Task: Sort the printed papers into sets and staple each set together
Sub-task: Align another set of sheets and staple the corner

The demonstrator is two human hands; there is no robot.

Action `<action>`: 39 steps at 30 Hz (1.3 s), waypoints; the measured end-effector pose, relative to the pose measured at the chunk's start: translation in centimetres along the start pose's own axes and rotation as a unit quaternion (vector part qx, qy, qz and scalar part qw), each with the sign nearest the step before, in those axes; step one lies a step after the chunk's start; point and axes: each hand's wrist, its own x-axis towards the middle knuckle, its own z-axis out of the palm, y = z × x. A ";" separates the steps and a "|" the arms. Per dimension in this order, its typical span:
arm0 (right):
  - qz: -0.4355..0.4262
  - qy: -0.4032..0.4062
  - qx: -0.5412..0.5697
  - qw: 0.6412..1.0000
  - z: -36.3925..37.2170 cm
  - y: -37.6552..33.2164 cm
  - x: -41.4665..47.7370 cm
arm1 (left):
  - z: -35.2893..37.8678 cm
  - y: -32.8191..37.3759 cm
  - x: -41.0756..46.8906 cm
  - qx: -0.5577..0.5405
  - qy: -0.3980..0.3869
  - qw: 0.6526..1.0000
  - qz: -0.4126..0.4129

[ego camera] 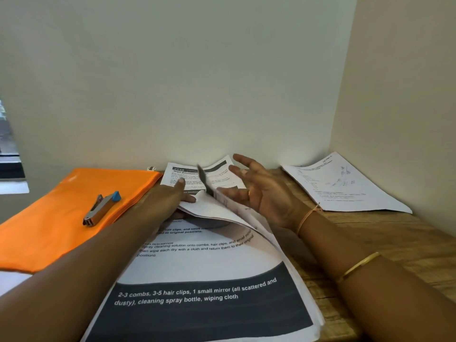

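A thick stack of printed papers [202,267] lies in front of me on the wooden table [385,245]. Its top sheets [214,206] are lifted and curled at the far end. My left hand [170,198] lies across the stack with fingers straight, thumb against the lifted sheets. My right hand [256,188] hovers just right of those sheets, fingers spread and relaxed, holding nothing. Another printed page [187,176] lies flat beyond the hands. A metal stapler [101,209] with a blue end rests on an orange folder [61,213] at the left.
A separate set of papers [345,186] lies in the far right corner against the walls. White sheets [12,280] stick out under the orange folder at the left edge. Walls close the table at the back and right.
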 end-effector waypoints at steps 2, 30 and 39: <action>0.015 -0.039 0.011 0.999 0.7 0.4 0.0 | -0.1 -0.1 0.0 -0.036 -0.009 0.999 -0.006; 0.082 0.009 -0.646 0.759 -2.9 1.3 0.7 | -0.2 -0.6 0.1 0.031 -0.040 0.999 0.006; -0.036 0.103 -0.250 0.962 -1.0 -0.4 -0.3 | -0.3 -0.9 0.1 0.014 -0.031 0.999 0.009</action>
